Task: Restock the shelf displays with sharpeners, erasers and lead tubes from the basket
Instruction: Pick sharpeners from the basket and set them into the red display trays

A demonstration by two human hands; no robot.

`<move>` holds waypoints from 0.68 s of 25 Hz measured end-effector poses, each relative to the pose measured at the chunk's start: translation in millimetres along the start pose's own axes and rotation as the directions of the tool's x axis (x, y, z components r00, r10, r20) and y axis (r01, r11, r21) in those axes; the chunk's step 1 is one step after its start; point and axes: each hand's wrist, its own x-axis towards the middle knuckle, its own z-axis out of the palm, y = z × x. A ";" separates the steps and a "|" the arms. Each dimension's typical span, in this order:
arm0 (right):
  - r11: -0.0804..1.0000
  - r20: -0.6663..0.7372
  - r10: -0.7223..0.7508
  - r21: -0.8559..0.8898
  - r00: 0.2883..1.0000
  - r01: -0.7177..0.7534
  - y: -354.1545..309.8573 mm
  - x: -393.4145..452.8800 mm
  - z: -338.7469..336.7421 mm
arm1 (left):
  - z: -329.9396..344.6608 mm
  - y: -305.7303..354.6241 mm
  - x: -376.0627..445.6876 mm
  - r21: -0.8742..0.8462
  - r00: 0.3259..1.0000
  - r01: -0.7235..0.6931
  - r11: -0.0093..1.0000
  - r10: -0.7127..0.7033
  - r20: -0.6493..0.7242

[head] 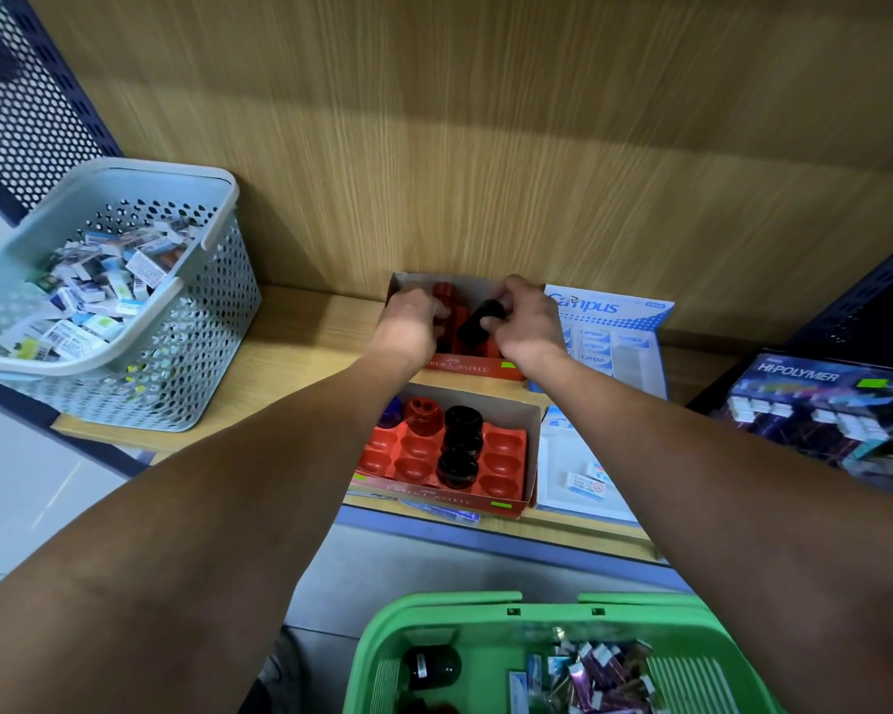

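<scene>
Now black sharpener [481, 322] clamped in R grip [524, 322], L grip [412, 322] on red one [443, 293].

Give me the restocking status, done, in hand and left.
Done: the front sharpener tray holds a few sharpeners, with most wells bare.
In hand: both hands work in the back tray; the right hand grips a black sharpener, and the left hand is at the red ones.
Left: the green basket still holds a dark sharpener and wrapped packets.
</scene>
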 end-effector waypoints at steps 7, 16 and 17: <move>0.997 -0.139 -0.074 -0.044 0.987 0.069 -0.4 4.5 -1.5 | -3.0 1.7 -3.8 0.068 0.999 -0.051 0.996 0.050 0.022; 0.934 -0.106 -0.247 -0.291 0.963 0.208 -12.3 9.6 10.6 | -2.4 5.0 3.8 0.174 0.998 -0.047 0.984 0.037 0.058; 0.931 -0.109 -0.252 -0.298 0.962 0.210 -13.4 10.3 10.8 | -3.0 6.4 3.8 0.183 0.998 -0.040 0.982 0.030 0.058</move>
